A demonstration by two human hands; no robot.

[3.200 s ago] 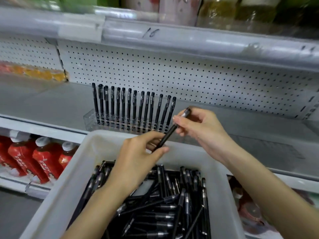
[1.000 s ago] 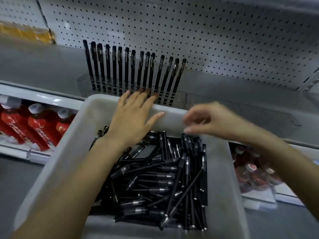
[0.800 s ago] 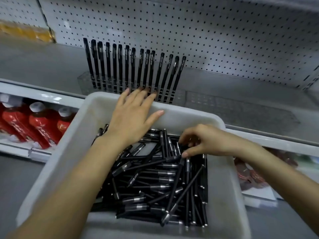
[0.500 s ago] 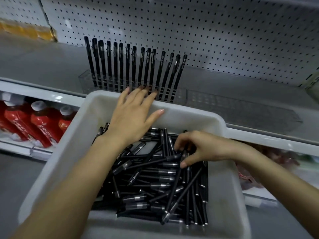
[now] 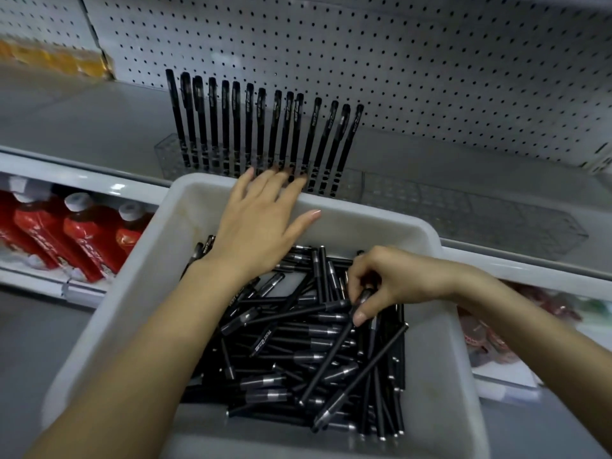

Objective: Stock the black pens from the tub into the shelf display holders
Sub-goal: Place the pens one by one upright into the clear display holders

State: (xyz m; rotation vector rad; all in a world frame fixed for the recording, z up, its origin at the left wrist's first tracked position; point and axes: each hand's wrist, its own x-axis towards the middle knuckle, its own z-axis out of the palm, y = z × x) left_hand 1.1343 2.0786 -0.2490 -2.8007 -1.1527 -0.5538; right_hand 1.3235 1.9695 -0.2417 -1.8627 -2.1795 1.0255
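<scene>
1. we are pinching one black pen near its upper end with the right hand, thumb and fingers curling round it. the rest of it is lying across the heap of pens in the grey tub.
2. the left hand is lying flat and spread over the tub's far rim, holding nothing. its fingertips are reaching towards the foot of the clear holder, where a row of standing pens is sitting on the shelf.
3. we are judging it best to be drawing the pen out along its own length, so crossed neighbours are not coming up with it, then aiming for a free slot right of the row.
4. the right fingers are hiding the pen's end, so we are not telling cap from tip. the holder's slots are barely showing through the clear plastic, and we cannot tell whether the left fingertips are touching it.
</scene>
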